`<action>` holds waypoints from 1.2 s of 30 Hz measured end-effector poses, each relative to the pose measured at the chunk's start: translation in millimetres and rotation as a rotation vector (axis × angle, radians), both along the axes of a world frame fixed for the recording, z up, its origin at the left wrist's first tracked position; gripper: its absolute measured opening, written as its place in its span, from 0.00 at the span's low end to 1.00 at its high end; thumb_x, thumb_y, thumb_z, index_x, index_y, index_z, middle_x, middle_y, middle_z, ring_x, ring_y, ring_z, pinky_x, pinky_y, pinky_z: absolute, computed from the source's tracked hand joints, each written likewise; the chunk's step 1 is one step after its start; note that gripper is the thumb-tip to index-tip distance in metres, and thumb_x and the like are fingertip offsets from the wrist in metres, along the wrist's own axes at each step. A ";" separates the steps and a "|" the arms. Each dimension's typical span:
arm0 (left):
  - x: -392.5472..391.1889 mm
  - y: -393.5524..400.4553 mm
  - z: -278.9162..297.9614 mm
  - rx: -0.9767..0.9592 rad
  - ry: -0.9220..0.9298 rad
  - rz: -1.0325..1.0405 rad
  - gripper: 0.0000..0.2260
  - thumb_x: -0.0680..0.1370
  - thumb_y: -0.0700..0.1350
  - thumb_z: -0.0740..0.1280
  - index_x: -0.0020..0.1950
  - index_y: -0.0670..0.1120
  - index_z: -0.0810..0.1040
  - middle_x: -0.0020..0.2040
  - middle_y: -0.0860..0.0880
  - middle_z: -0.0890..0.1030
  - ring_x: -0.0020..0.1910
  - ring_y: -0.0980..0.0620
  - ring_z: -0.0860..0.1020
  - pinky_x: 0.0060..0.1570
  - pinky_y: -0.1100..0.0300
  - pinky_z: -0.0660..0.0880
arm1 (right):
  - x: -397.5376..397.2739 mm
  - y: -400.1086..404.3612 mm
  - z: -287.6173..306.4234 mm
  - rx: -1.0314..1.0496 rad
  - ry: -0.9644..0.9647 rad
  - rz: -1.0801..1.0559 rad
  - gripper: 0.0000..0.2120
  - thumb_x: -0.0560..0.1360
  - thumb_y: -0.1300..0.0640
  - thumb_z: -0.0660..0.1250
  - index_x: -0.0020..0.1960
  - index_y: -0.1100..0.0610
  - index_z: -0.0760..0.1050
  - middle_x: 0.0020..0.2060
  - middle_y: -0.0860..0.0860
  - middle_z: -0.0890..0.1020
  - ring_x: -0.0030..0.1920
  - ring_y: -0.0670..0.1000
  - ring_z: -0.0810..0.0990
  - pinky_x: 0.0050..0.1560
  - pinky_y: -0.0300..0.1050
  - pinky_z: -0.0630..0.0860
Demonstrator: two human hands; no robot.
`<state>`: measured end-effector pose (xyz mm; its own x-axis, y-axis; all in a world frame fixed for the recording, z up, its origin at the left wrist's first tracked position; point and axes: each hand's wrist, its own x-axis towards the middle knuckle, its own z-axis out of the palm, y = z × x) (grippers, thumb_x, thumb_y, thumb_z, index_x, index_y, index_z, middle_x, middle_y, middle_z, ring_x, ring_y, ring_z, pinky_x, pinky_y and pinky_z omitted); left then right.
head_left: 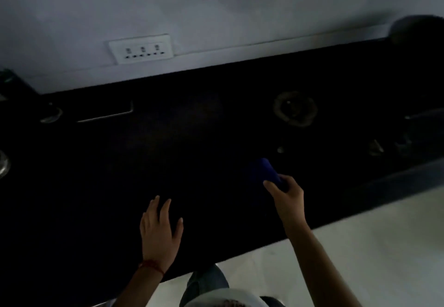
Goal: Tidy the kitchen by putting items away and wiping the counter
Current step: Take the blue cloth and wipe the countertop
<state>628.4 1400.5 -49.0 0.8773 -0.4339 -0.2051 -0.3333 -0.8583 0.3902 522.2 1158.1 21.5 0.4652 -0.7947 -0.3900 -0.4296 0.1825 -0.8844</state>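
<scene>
The black counter (pixel 192 138) runs across the dim view. My right hand (pixel 287 195) grips a dark blue cloth or sponge (pixel 268 169) low over the counter, right of centre; the scene is too dark to tell if the blue thing touches the surface. My left hand (pixel 159 232) lies flat on the counter near its front edge, fingers straight and spread, holding nothing. A red thread circles that wrist.
A stove burner (pixel 294 109) and knobs (pixel 376 148) sit on the counter at right. A dark round object (pixel 418 30) stands at the far right back. Metal items (pixel 51 115) lie at the left. A white socket panel (pixel 140 49) is on the wall. Pale floor (pixel 360 246) lies below.
</scene>
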 end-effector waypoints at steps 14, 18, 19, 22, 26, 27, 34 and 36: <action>-219.9 -212.0 21.9 -0.262 0.173 -0.784 0.25 0.72 0.55 0.54 0.55 0.39 0.79 0.57 0.42 0.79 0.58 0.53 0.72 0.60 0.61 0.69 | -391.9 -24.9 -49.4 0.097 0.127 -0.826 0.11 0.71 0.65 0.68 0.53 0.64 0.74 0.41 0.59 0.79 0.40 0.57 0.78 0.42 0.47 0.74; -292.8 -267.1 9.9 -0.122 0.420 -0.766 0.14 0.76 0.45 0.63 0.57 0.39 0.77 0.58 0.40 0.77 0.59 0.44 0.75 0.60 0.57 0.69 | -482.5 -10.8 -76.4 0.183 0.188 -1.028 0.15 0.71 0.63 0.68 0.56 0.66 0.74 0.44 0.60 0.79 0.43 0.57 0.78 0.45 0.48 0.75; -307.5 -277.0 3.9 -0.089 0.449 -0.760 0.12 0.76 0.42 0.63 0.57 0.38 0.77 0.58 0.40 0.77 0.58 0.43 0.75 0.59 0.57 0.70 | -500.9 -7.0 -81.9 0.210 0.203 -1.069 0.16 0.71 0.63 0.68 0.57 0.67 0.74 0.45 0.60 0.79 0.44 0.57 0.78 0.45 0.48 0.75; -341.4 -295.8 -14.1 0.032 0.533 -0.719 0.10 0.76 0.41 0.63 0.54 0.38 0.78 0.52 0.41 0.79 0.53 0.43 0.77 0.51 0.58 0.71 | -543.5 2.6 -94.3 0.285 0.237 -1.188 0.18 0.71 0.62 0.68 0.59 0.66 0.72 0.51 0.64 0.80 0.46 0.58 0.77 0.48 0.49 0.74; -362.7 -314.4 -33.9 0.153 0.596 -0.638 0.11 0.77 0.43 0.61 0.35 0.43 0.73 0.32 0.47 0.72 0.34 0.49 0.70 0.33 0.61 0.64 | -576.6 -9.1 -104.6 0.364 0.228 -1.294 0.20 0.72 0.62 0.68 0.61 0.67 0.70 0.55 0.65 0.78 0.53 0.62 0.78 0.49 0.50 0.73; -364.9 -321.0 -39.3 0.165 0.598 -0.622 0.13 0.77 0.42 0.60 0.32 0.44 0.70 0.30 0.47 0.71 0.31 0.50 0.68 0.31 0.61 0.62 | -581.9 -18.0 -106.5 0.379 0.229 -1.299 0.20 0.72 0.62 0.68 0.61 0.67 0.70 0.55 0.65 0.78 0.53 0.63 0.78 0.50 0.51 0.74; -366.7 -399.0 -74.9 0.258 0.615 -0.567 0.11 0.75 0.39 0.63 0.31 0.42 0.73 0.36 0.41 0.77 0.37 0.47 0.73 0.35 0.59 0.64 | -607.5 -132.3 -118.1 0.379 0.208 -1.276 0.18 0.71 0.62 0.68 0.59 0.66 0.72 0.48 0.61 0.79 0.45 0.58 0.77 0.51 0.53 0.75; -369.1 -429.4 -78.1 0.276 0.649 -0.523 0.11 0.74 0.38 0.63 0.32 0.43 0.74 0.38 0.40 0.79 0.40 0.46 0.75 0.37 0.59 0.66 | -613.6 -170.3 -115.9 0.379 0.207 -1.272 0.17 0.71 0.62 0.68 0.59 0.66 0.73 0.46 0.60 0.78 0.45 0.58 0.77 0.51 0.53 0.76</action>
